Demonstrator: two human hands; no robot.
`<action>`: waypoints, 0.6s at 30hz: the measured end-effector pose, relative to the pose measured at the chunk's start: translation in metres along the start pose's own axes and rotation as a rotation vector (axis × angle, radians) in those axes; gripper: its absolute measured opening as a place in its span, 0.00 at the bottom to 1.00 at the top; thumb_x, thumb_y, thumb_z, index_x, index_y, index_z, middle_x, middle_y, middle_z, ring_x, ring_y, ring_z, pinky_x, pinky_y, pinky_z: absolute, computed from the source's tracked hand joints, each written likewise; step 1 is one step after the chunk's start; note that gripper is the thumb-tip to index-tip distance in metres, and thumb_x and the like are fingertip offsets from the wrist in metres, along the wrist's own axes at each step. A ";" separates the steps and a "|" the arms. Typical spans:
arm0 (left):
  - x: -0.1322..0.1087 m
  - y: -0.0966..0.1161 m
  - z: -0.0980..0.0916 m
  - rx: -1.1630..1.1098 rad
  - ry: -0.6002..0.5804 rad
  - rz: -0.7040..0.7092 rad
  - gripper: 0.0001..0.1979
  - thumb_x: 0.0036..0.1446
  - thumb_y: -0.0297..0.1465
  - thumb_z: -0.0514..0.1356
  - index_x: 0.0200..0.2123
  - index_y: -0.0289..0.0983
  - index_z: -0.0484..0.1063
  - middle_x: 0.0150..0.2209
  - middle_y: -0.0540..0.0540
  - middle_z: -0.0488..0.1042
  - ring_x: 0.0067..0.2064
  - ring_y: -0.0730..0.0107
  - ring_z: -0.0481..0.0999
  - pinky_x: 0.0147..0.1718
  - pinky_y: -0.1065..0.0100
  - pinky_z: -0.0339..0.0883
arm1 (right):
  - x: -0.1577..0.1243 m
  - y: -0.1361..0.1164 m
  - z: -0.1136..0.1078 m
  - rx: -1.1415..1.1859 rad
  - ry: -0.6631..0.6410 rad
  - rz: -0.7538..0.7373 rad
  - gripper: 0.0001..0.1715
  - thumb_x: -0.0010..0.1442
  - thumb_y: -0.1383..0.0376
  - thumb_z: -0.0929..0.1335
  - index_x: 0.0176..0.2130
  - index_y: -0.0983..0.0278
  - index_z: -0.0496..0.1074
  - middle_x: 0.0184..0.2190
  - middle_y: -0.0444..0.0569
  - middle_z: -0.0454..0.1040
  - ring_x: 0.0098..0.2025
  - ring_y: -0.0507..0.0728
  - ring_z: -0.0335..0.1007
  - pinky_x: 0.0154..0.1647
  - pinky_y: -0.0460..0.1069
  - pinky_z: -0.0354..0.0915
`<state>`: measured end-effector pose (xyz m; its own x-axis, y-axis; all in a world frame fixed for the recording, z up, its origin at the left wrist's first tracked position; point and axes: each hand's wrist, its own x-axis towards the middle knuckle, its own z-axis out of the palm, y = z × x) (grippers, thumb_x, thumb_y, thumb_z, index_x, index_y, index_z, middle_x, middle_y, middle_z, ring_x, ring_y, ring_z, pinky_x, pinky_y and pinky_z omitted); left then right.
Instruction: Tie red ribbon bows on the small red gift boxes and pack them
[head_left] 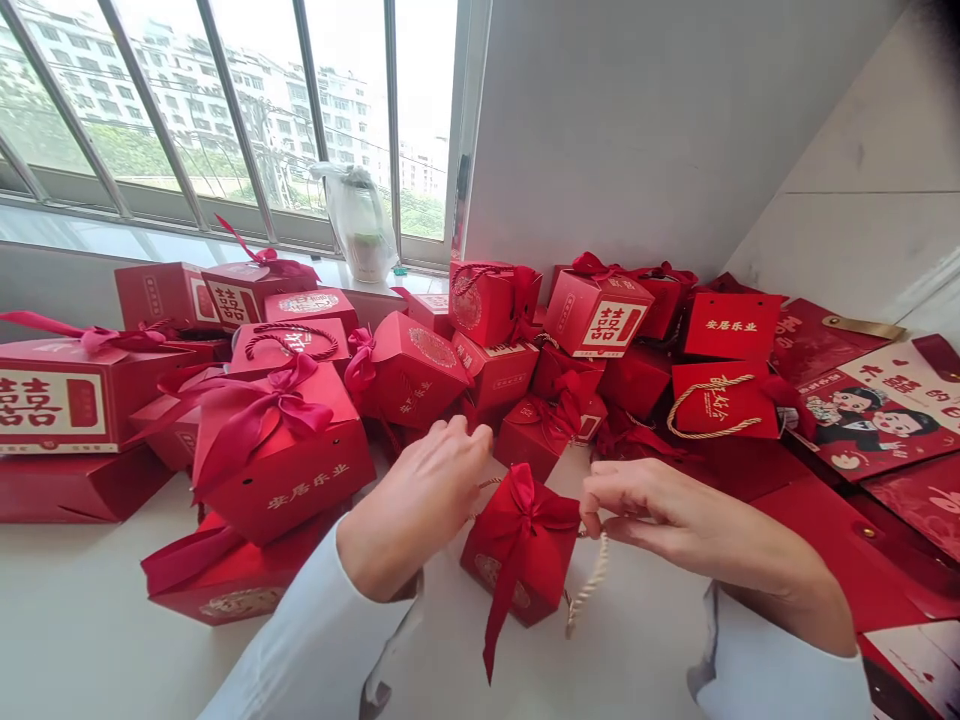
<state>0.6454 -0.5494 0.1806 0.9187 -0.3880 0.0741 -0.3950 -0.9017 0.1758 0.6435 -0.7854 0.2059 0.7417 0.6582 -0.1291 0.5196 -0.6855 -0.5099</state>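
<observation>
A small red gift box [491, 535] with a red ribbon bow [527, 512] on top stands between my hands on the pale surface. One ribbon tail hangs down its front. My left hand [427, 495] is closed at the box's left, fingers curled by a short stretch of twisted cord that shows beside the box. At the right side, my right hand [660, 505] pinches a cream rope handle [589, 585], whose loop dangles below the fingertips next to the box. The left fingertips are turned away from view, so their grip on the cord is partly hidden.
Many red gift boxes are piled behind and to the left, including a large bowed box [281, 490]. Red gift bags [870, 410] lie at the right. A plastic-wrapped cup [364, 235] stands on the windowsill beneath a barred window.
</observation>
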 end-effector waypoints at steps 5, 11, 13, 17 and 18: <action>-0.003 0.005 -0.013 -0.169 -0.083 0.228 0.11 0.58 0.23 0.52 0.43 0.39 0.66 0.41 0.46 0.67 0.45 0.65 0.68 0.46 0.66 0.62 | -0.020 0.009 -0.008 -0.099 0.076 0.138 0.15 0.59 0.72 0.59 0.29 0.60 0.70 0.29 0.44 0.67 0.31 0.52 0.62 0.31 0.46 0.58; 0.001 0.021 -0.012 -0.214 -0.205 0.279 0.30 0.43 0.31 0.68 0.52 0.41 0.64 0.48 0.44 0.65 0.51 0.57 0.64 0.47 0.61 0.65 | -0.029 0.011 -0.007 -0.074 0.165 0.245 0.10 0.60 0.65 0.60 0.32 0.58 0.69 0.34 0.45 0.71 0.37 0.55 0.66 0.37 0.48 0.61; 0.004 0.025 -0.006 -0.184 -0.239 0.295 0.41 0.40 0.31 0.69 0.59 0.42 0.57 0.54 0.40 0.62 0.57 0.50 0.60 0.51 0.54 0.63 | -0.031 0.006 -0.006 -0.033 0.162 0.263 0.08 0.60 0.65 0.60 0.35 0.58 0.68 0.35 0.44 0.72 0.39 0.56 0.67 0.38 0.48 0.61; 0.006 0.037 0.001 -0.122 -0.322 0.160 0.54 0.37 0.32 0.71 0.65 0.46 0.45 0.65 0.33 0.46 0.65 0.33 0.43 0.54 0.39 0.53 | -0.034 0.003 -0.006 -0.004 0.193 0.265 0.08 0.59 0.63 0.63 0.40 0.56 0.69 0.37 0.44 0.73 0.42 0.57 0.67 0.40 0.48 0.62; 0.004 0.043 0.001 -0.108 -0.324 0.088 0.54 0.37 0.31 0.71 0.65 0.45 0.45 0.66 0.31 0.41 0.65 0.30 0.40 0.54 0.37 0.52 | -0.034 0.004 -0.006 -0.007 0.202 0.270 0.09 0.59 0.62 0.63 0.41 0.56 0.69 0.38 0.44 0.74 0.42 0.57 0.67 0.40 0.48 0.62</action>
<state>0.6326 -0.5897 0.1872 0.8260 -0.5193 -0.2190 -0.4542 -0.8434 0.2870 0.6230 -0.8124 0.2134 0.9217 0.3780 -0.0876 0.2950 -0.8294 -0.4744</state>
